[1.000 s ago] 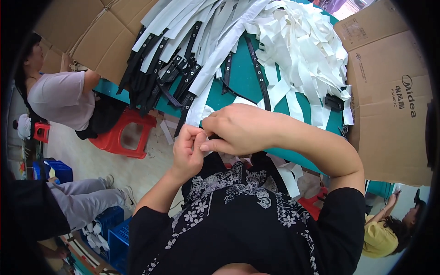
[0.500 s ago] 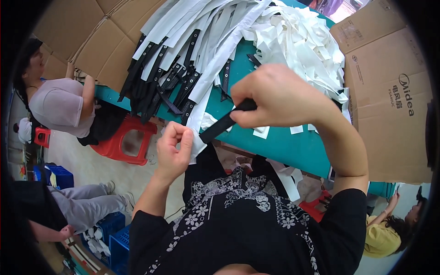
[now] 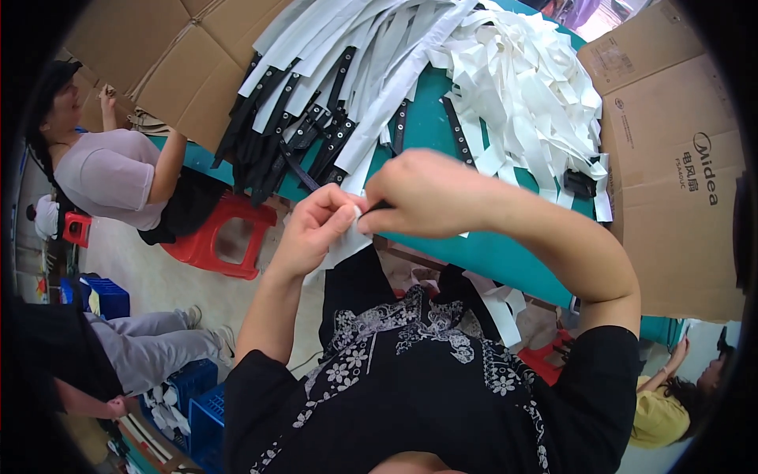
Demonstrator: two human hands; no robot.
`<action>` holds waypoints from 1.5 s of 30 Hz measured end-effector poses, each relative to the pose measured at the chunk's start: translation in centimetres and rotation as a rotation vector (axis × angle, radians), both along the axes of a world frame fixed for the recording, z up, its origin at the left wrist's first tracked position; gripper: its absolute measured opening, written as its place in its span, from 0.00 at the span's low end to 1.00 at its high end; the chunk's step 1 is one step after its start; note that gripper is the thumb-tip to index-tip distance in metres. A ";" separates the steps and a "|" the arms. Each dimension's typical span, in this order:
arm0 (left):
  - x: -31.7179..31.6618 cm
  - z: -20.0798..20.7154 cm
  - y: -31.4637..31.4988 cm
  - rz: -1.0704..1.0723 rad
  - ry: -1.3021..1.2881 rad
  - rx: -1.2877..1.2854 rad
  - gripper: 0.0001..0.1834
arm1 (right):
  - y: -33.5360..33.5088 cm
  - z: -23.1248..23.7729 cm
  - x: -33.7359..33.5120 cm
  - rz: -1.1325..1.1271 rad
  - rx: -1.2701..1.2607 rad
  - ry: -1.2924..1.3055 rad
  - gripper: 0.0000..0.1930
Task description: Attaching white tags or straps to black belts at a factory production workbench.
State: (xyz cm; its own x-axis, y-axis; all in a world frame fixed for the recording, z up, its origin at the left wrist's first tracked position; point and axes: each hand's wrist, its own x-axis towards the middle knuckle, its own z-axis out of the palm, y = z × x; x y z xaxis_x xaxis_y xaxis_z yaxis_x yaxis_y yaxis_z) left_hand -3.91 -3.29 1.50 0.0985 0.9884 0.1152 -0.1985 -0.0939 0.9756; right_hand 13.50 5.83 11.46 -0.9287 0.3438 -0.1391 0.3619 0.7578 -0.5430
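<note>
My left hand [image 3: 320, 229] is closed, its thumb and fingers pinching the end of a long white sleeve-like strip [image 3: 351, 241]. My right hand [image 3: 430, 193] meets it fingertip to fingertip, closed on a black belt, of which only a dark sliver [image 3: 382, 206] shows between the fingers. Whether the belt is inside the white strip is hidden by my fingers. Beyond my hands on the green table [image 3: 430, 103] lie several black belts with metal eyelets [image 3: 345, 75], many partly covered by white strips [image 3: 316, 39].
A heap of loose white strips [image 3: 529, 95] covers the table's right side, with a black buckle-like piece [image 3: 580, 183] at its edge. Cardboard boxes [image 3: 663, 158] flank the table. A co-worker [image 3: 106, 170] sits at left by a red stool [image 3: 229, 241]; blue crates [image 3: 207, 423] stand on the floor.
My right hand has moved left and down to my left hand, and the length of black belt between them has gone from sight. My left hand has risen slightly to the right.
</note>
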 end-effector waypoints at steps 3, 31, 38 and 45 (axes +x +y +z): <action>0.0 -0.9 0.4 -0.032 -0.043 -0.105 0.07 | 0.2 -1.2 0.7 -0.053 -0.199 -0.095 0.23; 0.1 -2.6 -1.2 0.301 0.145 -0.011 0.07 | 5.0 -3.8 4.2 0.092 -0.079 -0.217 0.18; 2.9 -1.0 -0.5 0.303 0.200 0.032 0.08 | 0.0 -3.4 0.4 0.141 0.371 -0.063 0.10; -0.7 -2.6 -2.2 0.453 0.211 0.063 0.07 | 6.4 -2.6 7.9 -0.078 -0.112 -0.232 0.13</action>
